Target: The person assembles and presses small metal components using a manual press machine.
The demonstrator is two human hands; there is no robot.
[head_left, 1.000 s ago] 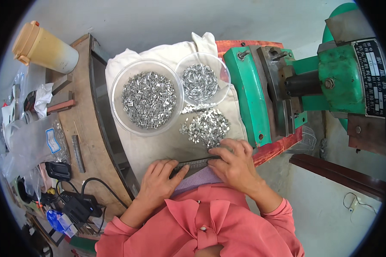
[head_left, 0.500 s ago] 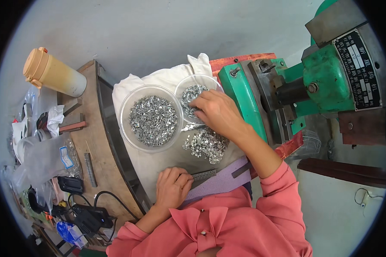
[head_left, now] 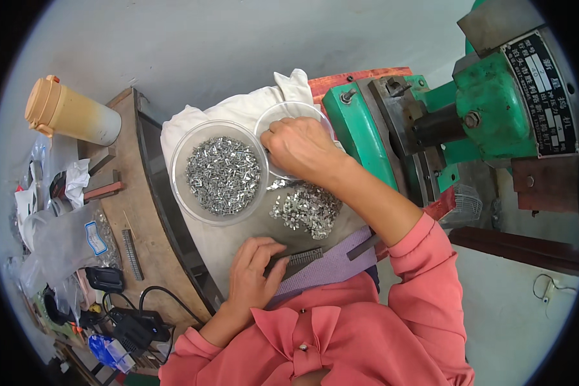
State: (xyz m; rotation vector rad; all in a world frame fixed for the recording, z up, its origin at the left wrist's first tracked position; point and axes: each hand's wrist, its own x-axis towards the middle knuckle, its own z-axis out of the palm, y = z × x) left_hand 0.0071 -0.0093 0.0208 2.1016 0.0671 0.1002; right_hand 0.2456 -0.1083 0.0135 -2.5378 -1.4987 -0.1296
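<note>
My left hand rests on the cloth by my lap, its thumb and fingers apart. Between them lies the near end of a dark ridged metal bar; I see no firm grip on it. My right hand is over the smaller clear tub, fingers curled closed. Whatever they hold is hidden under the hand, as are most of the tub's contents. Left of it stands a larger clear tub full of small silvery metal pieces. A loose pile of shiny flat metal bits lies in front of the tubs.
A green press stands close on the right. To the left, a wooden bench carries a yellow flask, plastic bags, another ridged bar and a black corded device. Purple fabric lies across my lap.
My right hand has shifted left in the smaller tub, and its fingers have curled in. My left thumb and fingers have spread apart beside the ridged bar. The view has shifted slightly.
</note>
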